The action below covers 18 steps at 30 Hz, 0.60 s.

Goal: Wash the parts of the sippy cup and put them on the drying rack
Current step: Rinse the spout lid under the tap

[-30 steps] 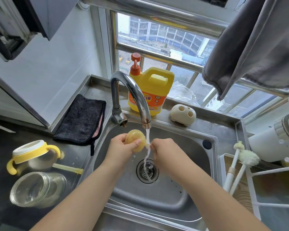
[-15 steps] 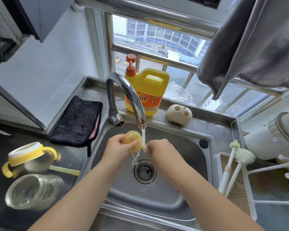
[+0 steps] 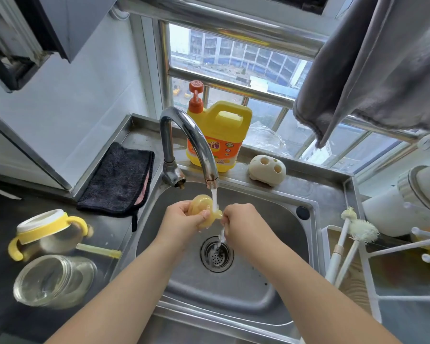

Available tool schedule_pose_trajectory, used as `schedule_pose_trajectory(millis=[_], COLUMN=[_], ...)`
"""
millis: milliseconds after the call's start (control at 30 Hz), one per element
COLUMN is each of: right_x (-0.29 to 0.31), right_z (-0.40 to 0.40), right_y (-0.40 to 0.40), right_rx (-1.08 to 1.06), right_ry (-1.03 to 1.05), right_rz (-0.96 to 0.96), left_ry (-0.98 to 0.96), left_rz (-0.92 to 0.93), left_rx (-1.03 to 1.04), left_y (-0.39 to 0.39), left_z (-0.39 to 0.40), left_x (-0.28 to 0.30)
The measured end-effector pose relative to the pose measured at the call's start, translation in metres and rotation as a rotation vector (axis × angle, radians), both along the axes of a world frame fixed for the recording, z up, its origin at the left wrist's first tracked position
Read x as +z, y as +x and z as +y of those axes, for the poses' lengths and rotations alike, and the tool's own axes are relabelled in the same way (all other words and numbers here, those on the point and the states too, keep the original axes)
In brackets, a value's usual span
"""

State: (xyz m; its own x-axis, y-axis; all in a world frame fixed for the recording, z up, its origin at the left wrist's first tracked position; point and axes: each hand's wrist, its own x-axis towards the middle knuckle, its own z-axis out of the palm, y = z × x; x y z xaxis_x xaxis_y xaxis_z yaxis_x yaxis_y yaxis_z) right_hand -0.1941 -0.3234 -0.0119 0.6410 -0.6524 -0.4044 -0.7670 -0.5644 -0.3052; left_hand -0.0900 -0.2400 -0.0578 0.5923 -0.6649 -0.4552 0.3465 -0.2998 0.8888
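My left hand (image 3: 184, 217) grips a soft yellowish silicone cup part (image 3: 202, 207) under the water running from the tap (image 3: 191, 142), over the steel sink (image 3: 271, 214). My right hand (image 3: 241, 222) is curled at the part's right end, pinching it where the water hits. The yellow-handled lid ring (image 3: 47, 230), the clear cup body (image 3: 52, 279) lying on its side and a yellowish straw (image 3: 98, 250) sit on the left counter. The white drying rack (image 3: 372, 259) stands to the right of the sink.
A yellow detergent jug (image 3: 221, 137) and a cream holder (image 3: 267, 167) stand behind the sink. A black cloth (image 3: 119, 177) lies at the left. Two white brushes (image 3: 350, 242) lean in the rack. A grey towel (image 3: 372, 65) hangs overhead. White pots (image 3: 412, 202) sit far right.
Both hands stay under the tap with the silicone part. The part has turned a little in my left hand, and water now runs off my right hand into the drain.
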Motion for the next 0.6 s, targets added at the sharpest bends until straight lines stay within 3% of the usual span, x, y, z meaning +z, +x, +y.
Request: schedule_pose_trajectory(millis=[433, 600], right_x=[-0.005, -0.007], right_z=[0.010, 0.011], right_y=[-0.008, -0.020], right_rx=[0.015, -0.108], right_ry=[0.010, 0.068], right_rz=[-0.042, -0.220], left_ry=[0.066, 0.083], left_rz=[-0.002, 0.103], left_rx=[-0.001, 0.030], left_y=[0.006, 0.002], left_z=[0.004, 0.004], left_x=[-0.005, -0.007])
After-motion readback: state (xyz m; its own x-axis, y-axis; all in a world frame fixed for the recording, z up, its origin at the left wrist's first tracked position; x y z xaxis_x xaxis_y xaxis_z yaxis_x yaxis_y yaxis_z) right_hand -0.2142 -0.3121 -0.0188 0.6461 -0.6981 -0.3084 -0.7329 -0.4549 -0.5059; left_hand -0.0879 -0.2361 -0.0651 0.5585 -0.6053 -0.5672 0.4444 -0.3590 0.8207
